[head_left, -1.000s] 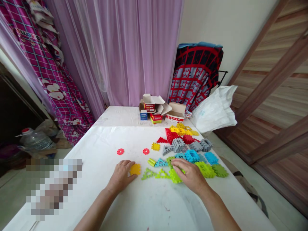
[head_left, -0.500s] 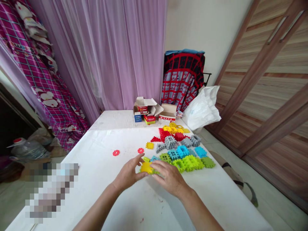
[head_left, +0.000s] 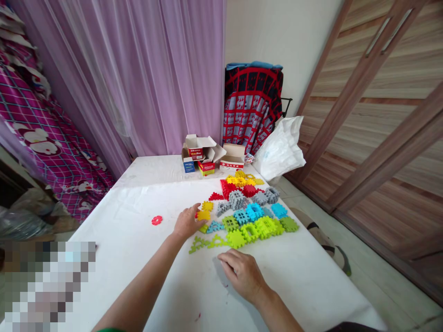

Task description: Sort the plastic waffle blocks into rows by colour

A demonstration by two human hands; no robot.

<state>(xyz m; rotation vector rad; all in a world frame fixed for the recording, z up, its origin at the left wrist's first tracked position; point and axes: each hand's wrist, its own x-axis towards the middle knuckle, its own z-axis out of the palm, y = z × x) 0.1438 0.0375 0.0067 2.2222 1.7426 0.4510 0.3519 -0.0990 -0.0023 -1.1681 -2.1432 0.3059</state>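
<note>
My left hand [head_left: 187,222] reaches forward over the white table [head_left: 138,258] and its fingers close on a yellow toothed block [head_left: 203,215], beside another yellow block [head_left: 207,205]. My right hand [head_left: 242,273] rests palm down on the table near me, fingers loosely curled, holding nothing. Ahead of it lie light green triangle pieces [head_left: 207,243] and a light green square block [head_left: 236,239]. A spread of green, blue, grey, red and yellow blocks [head_left: 252,213] covers the table's right side. A red gear piece [head_left: 157,220] lies alone to the left.
Small open cardboard boxes [head_left: 207,159] stand at the table's far edge. A white plastic bag [head_left: 279,150] and a chair draped in red and black cloth [head_left: 251,108] are behind. Purple curtains [head_left: 155,78] hang at the back. A wooden sliding door [head_left: 380,110] is on the right.
My left hand carried the yellow block forward to the other yellow piece. My right hand let go and drew back toward me. The view shifted right.
</note>
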